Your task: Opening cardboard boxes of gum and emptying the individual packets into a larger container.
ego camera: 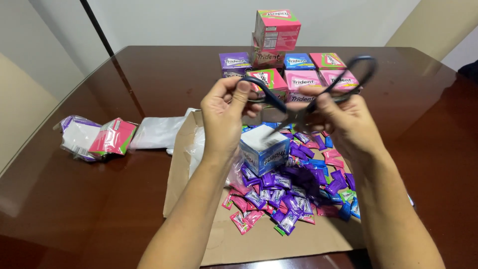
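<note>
Scissors [303, 99] spread open between left hand [224, 112] and right hand [343, 119], each gripping a handle.

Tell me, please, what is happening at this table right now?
A person holds open dark scissors with both hands, the left hand on one handle, the right hand on the other. Below stands a blue box on brown paper, beside a pile of small wrapped packets. More boxes stand behind.

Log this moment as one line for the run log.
left hand: grips scissors handle | right hand: grips other handle, scissors open | below: blue box on loose gum packets
</note>
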